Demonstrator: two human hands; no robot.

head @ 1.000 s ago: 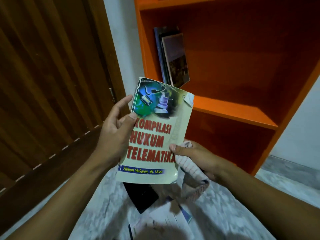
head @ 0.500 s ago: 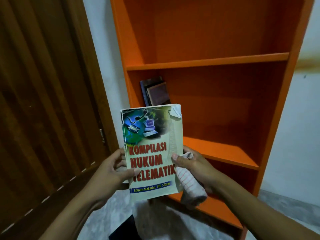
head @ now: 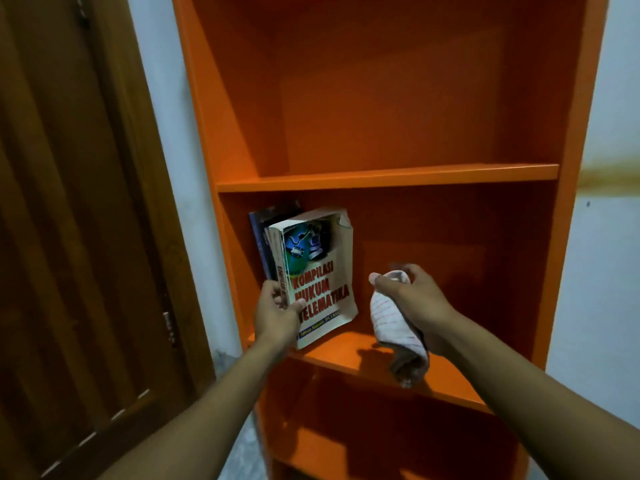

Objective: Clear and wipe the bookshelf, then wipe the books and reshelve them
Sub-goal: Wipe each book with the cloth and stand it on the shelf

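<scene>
An orange bookshelf (head: 384, 176) stands in front of me. My left hand (head: 277, 315) grips the lower spine of a pale book titled "Kompilasi Hukum Telematika" (head: 320, 271), its bottom edge resting on the middle shelf, tilted against the dark books (head: 265, 230) that lean on the shelf's left wall. My right hand (head: 415, 299) holds a white striped cloth (head: 394, 327), which hangs down over the shelf board to the right of the book. The right hand is apart from the book.
A brown wooden door (head: 69, 237) fills the left side, with a strip of white wall (head: 166, 168) between it and the shelf. White wall (head: 609, 237) lies to the right. The upper shelf compartment holds nothing.
The book has gone from in front of me onto the middle shelf beside the dark books. My right hand has let go of the book and keeps only the cloth. The view has risen.
</scene>
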